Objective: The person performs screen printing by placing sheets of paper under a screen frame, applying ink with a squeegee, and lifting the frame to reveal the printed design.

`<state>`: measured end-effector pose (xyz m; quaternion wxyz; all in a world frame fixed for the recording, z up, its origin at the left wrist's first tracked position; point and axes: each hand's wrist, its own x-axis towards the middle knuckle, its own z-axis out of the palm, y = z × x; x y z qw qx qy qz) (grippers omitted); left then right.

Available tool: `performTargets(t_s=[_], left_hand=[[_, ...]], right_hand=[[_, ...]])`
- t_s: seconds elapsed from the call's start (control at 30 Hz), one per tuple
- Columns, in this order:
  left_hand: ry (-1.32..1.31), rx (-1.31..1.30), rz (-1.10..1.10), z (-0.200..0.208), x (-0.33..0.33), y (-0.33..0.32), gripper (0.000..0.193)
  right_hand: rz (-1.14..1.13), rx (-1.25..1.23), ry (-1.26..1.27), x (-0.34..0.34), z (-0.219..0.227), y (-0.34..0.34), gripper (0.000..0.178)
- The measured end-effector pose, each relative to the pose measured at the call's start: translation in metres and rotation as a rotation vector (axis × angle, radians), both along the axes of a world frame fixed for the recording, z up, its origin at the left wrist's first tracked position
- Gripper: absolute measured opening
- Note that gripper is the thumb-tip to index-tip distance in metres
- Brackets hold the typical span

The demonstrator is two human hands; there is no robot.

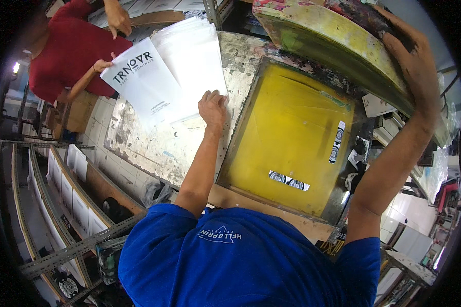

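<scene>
The person's right hand (412, 56) grips the raised screen frame (333, 36), tilted up above the yellow printing bed (292, 133). The left hand (212, 108), fingers flat and not clenched, presses on the stack of clear plastic bags (189, 61) just left of that bed. A co-worker's hand (102, 65) holds 1 printed bag (143, 82). Judged so, this is the loading step: sliding 1 bag squarely onto the bed.

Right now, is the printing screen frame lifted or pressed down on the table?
Lifted. The right hand holds the paint-stained screen frame tilted up, exposing the yellow printing bed below it.
</scene>
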<state>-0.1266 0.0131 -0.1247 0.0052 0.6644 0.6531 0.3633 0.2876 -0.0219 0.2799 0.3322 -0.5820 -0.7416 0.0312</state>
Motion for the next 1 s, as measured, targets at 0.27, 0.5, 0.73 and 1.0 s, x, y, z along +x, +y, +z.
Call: performTargets(t_s=[0.27, 0.5, 0.73, 1.0], left_hand=[[-0.341, -0.45, -0.447, 0.057, 0.044, -0.082, 0.036], [0.248, -0.395, -0.578, 0.021, 0.064, -0.109, 0.054], [0.236, -0.28, -1.043, 0.006, 0.165, -0.123, 0.055], [0.315, -0.301, -1.204, 0.006, 0.191, -0.145, 0.057]], right_hand=[[-0.052, 0.047, 0.067, -0.094, 0.032, -0.04, 0.042], [-0.091, 0.162, -0.152, -0.083, 0.02, -0.039, 0.041], [-0.007, 0.136, -0.116, -0.075, 0.024, -0.038, 0.041], [0.125, 0.043, 0.029, -0.066, 0.033, -0.043, 0.038]])
